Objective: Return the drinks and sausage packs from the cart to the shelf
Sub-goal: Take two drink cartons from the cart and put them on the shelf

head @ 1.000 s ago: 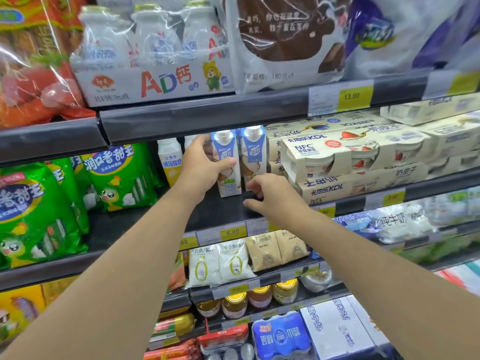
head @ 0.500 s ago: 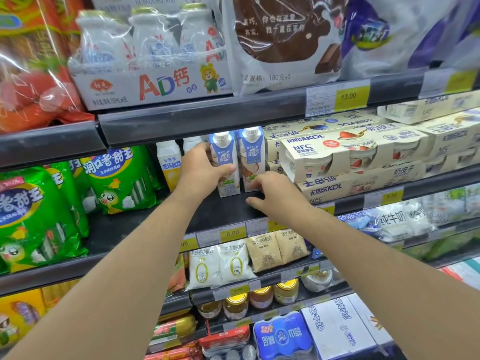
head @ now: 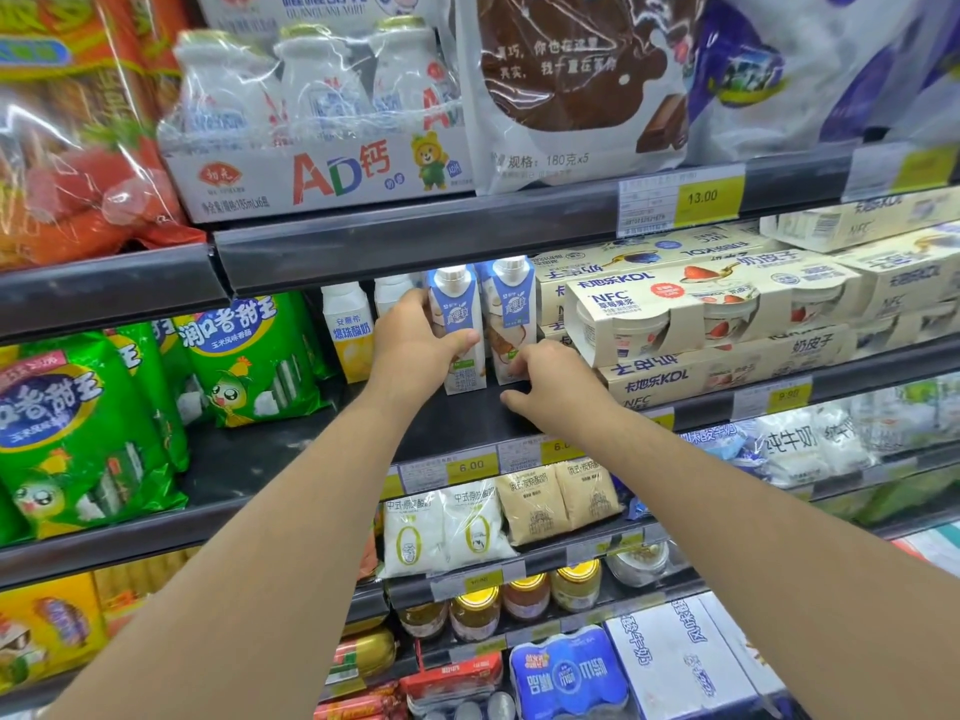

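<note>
Two blue-and-white drink cartons stand side by side on the dark middle shelf (head: 457,418). My left hand (head: 413,345) grips the left carton (head: 453,309), thumb across its front. The right carton (head: 511,304) stands upright just right of it. My right hand (head: 550,381) has its fingers curled round that carton's lower front corner. Green sausage packs (head: 249,356) lie on the same shelf at the left. The cart is out of view.
A yellow-and-white drink bottle (head: 348,330) stands left of the cartons. Stacked cream yogurt boxes (head: 701,314) crowd the right. A shelf lip (head: 415,252) with a bottle multipack (head: 322,127) hangs close above. Bagged milk (head: 441,527) and jars (head: 472,610) fill lower shelves.
My right hand has moved in from the shelf front to the base of the right carton. My left hand keeps its grip on the left carton.
</note>
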